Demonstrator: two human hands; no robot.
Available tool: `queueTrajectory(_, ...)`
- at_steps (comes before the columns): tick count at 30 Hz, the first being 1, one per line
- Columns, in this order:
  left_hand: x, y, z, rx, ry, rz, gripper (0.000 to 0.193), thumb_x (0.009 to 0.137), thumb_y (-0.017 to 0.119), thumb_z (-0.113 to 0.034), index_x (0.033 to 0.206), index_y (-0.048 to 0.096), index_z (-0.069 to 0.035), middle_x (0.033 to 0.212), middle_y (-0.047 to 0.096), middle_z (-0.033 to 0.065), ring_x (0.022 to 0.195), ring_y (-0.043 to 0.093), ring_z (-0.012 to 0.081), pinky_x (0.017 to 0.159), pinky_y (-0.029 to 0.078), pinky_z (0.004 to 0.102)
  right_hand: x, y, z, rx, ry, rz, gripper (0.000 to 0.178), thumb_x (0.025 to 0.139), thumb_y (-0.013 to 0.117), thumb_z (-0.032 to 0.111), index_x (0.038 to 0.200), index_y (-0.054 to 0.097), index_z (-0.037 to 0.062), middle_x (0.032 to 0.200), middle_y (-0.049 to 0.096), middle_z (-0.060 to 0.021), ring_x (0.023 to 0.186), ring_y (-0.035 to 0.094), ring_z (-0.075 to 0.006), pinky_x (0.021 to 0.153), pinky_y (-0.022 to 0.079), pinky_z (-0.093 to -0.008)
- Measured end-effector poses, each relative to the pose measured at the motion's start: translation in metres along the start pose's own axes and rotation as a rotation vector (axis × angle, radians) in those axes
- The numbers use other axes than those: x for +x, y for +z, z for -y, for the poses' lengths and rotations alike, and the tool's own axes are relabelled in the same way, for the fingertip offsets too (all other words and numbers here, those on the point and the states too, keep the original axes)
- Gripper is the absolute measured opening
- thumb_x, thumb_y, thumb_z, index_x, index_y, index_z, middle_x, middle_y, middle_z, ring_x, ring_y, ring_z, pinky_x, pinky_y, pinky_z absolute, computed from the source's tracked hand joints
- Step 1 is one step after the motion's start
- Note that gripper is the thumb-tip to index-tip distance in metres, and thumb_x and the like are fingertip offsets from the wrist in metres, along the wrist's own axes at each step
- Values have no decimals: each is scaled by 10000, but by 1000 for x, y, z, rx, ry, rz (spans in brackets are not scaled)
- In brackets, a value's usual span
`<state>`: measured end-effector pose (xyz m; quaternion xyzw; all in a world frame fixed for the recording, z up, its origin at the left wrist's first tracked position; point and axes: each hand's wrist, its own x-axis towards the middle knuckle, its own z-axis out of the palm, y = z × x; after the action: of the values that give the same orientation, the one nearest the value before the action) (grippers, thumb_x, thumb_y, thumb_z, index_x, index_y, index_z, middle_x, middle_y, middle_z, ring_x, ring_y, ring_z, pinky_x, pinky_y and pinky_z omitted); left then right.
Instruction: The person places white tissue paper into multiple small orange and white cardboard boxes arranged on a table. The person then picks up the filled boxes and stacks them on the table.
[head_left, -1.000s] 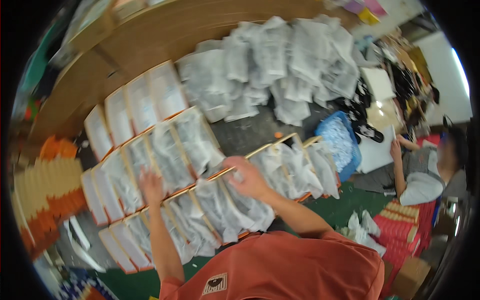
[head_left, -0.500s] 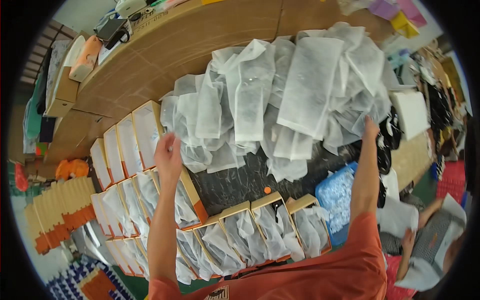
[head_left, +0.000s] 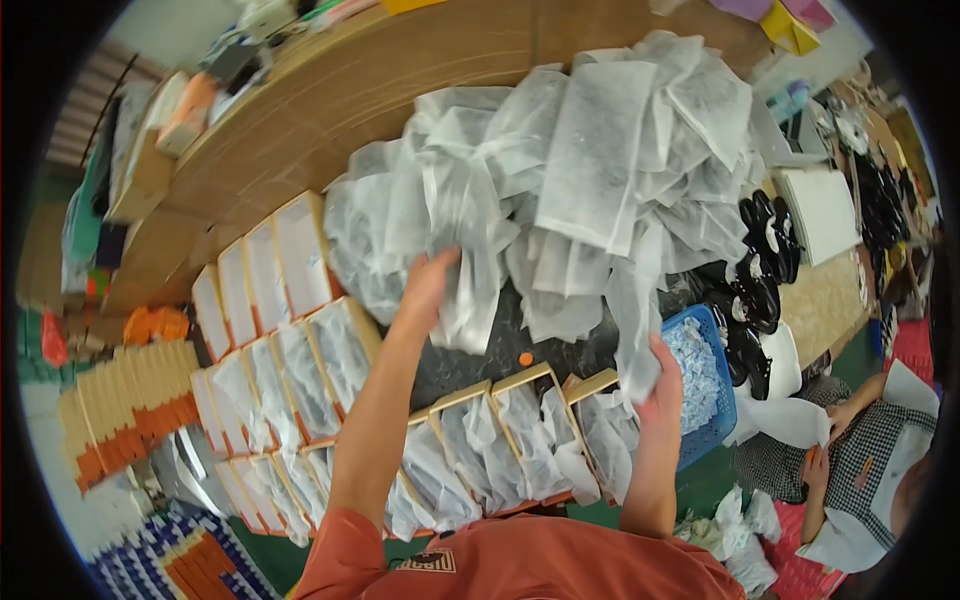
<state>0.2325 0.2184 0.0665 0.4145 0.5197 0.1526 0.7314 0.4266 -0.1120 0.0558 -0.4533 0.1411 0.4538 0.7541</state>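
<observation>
A big heap of white translucent bags (head_left: 590, 160) covers the far part of a dark marbled tabletop (head_left: 460, 375). My left hand (head_left: 430, 285) is at the near left of the heap, its fingers closed on a crumpled white translucent bag (head_left: 468, 300). Nearer to me, my right hand (head_left: 660, 385) grips the lower end of a long white bag (head_left: 637, 320), whose upper part still lies against the heap. Along the near and left sides stand rows of open shoe boxes (head_left: 495, 392) with orange ends, many filled with white wrapped contents.
Right of my right hand sits a blue basket (head_left: 722, 425) of small pale packets. Black shoes (head_left: 750, 290) are beyond it, beside a white box (head_left: 818, 215). A co-worker (head_left: 850, 440) handles white sheeting at the right. Cardboard (head_left: 350, 80) walls the far side.
My right hand has come from the heap's right side toward me, drawing a bag along. My left hand has moved right and forward onto the bags. Black shoes at the right are now uncovered.
</observation>
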Motion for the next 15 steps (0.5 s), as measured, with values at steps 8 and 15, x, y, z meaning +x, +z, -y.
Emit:
queueTrajectory(8,-245,-152,152,-408,41,-13,794,935,571,-507,1508,344,-6,1494,428,108,1403,354,216,1161,261,364,-129,33,-75,-320,-152,69,486,966,572,150,1410,436,5,1279,598,-144,1085,639,-284,930,535,-386)
queueTrajectory(15,-394,-279,225,-385,-116,-452,856,958,456,-632,1535,309,-18,1557,365,117,1451,292,237,1193,171,346,-193,98,-270,-898,-189,514,412,983,552,84,1387,489,33,1259,609,-125,1072,640,-217,904,535,-330)
